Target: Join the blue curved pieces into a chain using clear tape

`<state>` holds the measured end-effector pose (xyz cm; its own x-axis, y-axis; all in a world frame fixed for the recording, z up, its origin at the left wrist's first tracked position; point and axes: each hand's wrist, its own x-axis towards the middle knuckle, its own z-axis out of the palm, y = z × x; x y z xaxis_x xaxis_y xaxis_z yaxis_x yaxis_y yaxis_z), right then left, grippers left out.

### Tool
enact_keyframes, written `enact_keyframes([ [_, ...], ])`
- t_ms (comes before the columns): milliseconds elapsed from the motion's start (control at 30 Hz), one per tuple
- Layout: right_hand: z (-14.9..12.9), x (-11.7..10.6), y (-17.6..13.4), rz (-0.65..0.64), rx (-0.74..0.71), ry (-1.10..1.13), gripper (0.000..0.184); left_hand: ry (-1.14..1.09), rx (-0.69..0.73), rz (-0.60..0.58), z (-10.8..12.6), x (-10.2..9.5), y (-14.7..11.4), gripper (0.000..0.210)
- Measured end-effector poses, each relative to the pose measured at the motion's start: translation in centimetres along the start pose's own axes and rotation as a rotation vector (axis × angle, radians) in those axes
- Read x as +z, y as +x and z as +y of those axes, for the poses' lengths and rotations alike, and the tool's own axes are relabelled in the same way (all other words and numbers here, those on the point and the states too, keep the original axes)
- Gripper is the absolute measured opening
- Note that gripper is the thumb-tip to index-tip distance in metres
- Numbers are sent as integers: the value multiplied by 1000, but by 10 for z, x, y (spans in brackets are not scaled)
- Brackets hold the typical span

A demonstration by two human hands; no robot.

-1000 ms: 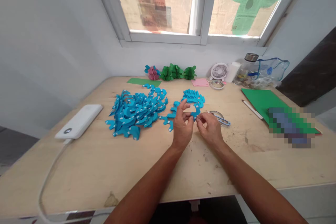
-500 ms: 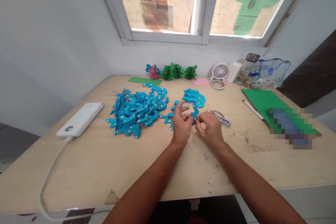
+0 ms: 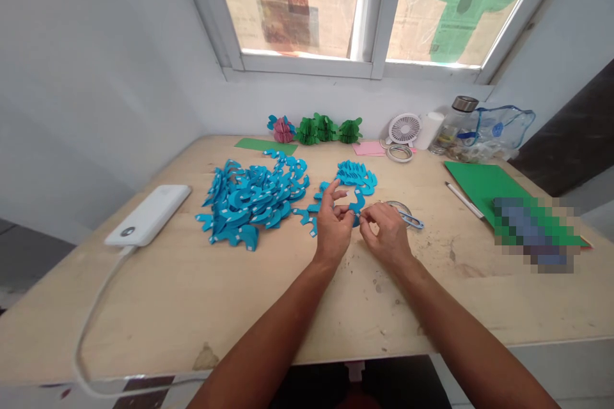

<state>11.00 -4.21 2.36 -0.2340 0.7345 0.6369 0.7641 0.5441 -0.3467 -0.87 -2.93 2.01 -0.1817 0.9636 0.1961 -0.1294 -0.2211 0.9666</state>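
A curved blue paper cutout (image 3: 358, 200) with small white squares on it is pinched between the thumb and fingers of my left hand (image 3: 332, 233). My right hand (image 3: 387, 230) is closed in a pinch against the cutout's lower right edge; whatever lies between its fingertips is too small to make out. Left of my left hand are a few loose blue cutouts (image 3: 303, 213), also with white squares. Beyond both hands sits a small fanned stack of blue cutouts (image 3: 357, 176). A roll of tape (image 3: 397, 208) and blue-handled scissors (image 3: 412, 220) lie just past my right hand.
A large heap of blue cutouts (image 3: 254, 198) covers the table's left middle. A white power bank (image 3: 148, 214) with a cable is farther left. Green paper crafts (image 3: 323, 130), a fan (image 3: 404, 129) and a bottle (image 3: 453, 124) line the back. Green sheets (image 3: 480, 182) and a pen (image 3: 464, 200) lie right.
The view has shifted slightly. Both hands stay together at the blue cutout, with only a tiny movement of the fingers.
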Motion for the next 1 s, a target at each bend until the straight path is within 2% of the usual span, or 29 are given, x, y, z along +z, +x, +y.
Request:
enact_keyframes([
  [333,4,1,-1,-28,-8,-151,12,190,147,-83,2,0,-4,63],
  [1000,5,1,0,-23,-81,-295,18,287,189,-89,2,0,-5,64],
])
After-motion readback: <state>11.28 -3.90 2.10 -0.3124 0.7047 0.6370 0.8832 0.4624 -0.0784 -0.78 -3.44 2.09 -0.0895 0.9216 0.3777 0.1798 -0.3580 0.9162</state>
